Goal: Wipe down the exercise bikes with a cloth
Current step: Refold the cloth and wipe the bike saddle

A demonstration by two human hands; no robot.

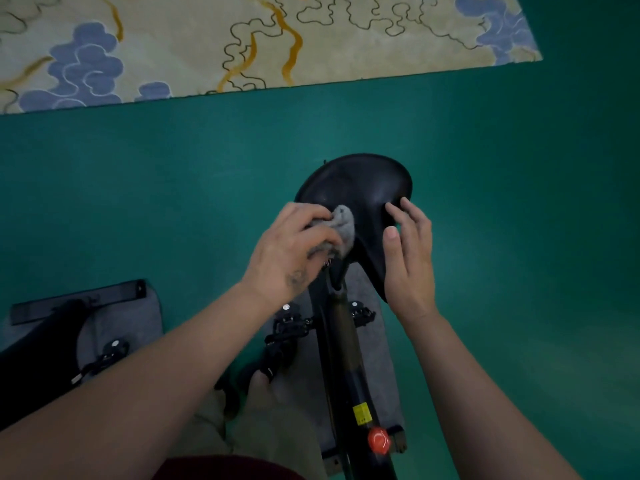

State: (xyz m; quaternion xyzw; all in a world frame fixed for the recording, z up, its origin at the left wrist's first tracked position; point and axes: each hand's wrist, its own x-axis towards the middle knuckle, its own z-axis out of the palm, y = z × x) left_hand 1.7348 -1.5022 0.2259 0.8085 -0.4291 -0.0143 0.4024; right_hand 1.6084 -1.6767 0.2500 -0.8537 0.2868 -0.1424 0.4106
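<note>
grey cloth (337, 230) is bunched in the left hand (294, 251) against the black bike saddle (360, 188), while the right hand (410, 251) rests flat-fingered on its side.

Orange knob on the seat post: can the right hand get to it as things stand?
Probably yes. The right hand rests open against the saddle and holds nothing, while the orange knob sits lower on the post with nothing covering it. The left hand grips the cloth, away from that path.
</note>
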